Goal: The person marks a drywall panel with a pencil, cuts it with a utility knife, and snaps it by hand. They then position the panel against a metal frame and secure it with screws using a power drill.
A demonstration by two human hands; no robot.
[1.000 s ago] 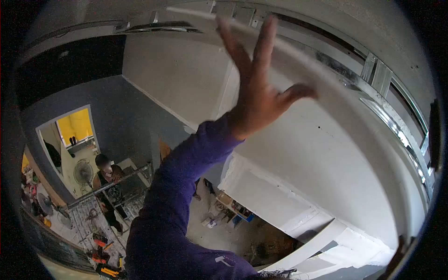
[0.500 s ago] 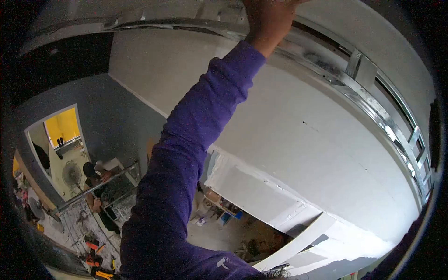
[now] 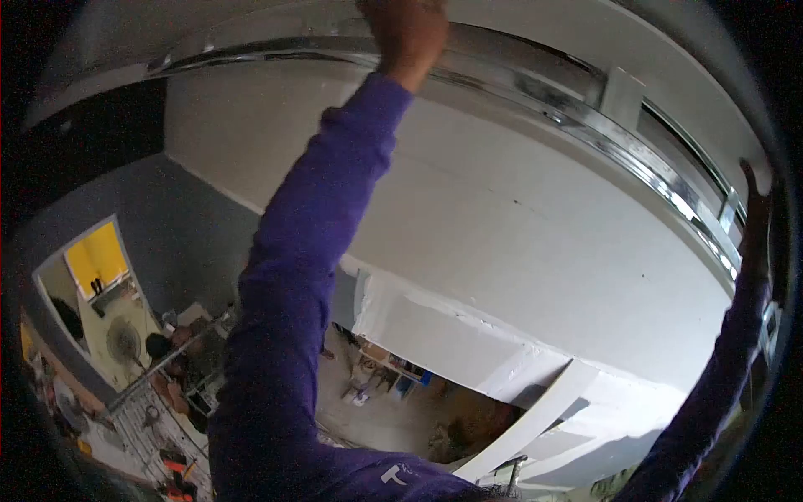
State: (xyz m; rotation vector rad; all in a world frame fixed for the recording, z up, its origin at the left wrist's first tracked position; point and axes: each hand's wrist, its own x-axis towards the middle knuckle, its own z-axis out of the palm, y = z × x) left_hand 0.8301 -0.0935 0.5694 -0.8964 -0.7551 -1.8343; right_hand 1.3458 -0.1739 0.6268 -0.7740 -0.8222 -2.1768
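Observation:
My left hand [image 3: 406,38], at the end of a raised purple sleeve, is up at the top edge of the head view, against the shiny metal channel [image 3: 552,105] of the ceiling frame. Its fingers are cut off by the frame edge, so whether it grips anything is hidden. At the far right, my right hand [image 3: 755,180] reaches up to the pale ceiling board [image 3: 711,100], near a short metal cross piece [image 3: 728,209]. One digit shows stretched out along the board; the rest is dark and blurred.
Below is a large white wall panel [image 3: 502,243] with patched joints. A curved white strip [image 3: 527,427] slants beneath it. At lower left a person [image 3: 171,372] works by a metal rail, with a fan [image 3: 124,341] behind and orange tools [image 3: 174,464] on a platform.
The view has shifted, and my left hand now appears farther left along the channel. My right forearm and hand have come up into view at the right edge.

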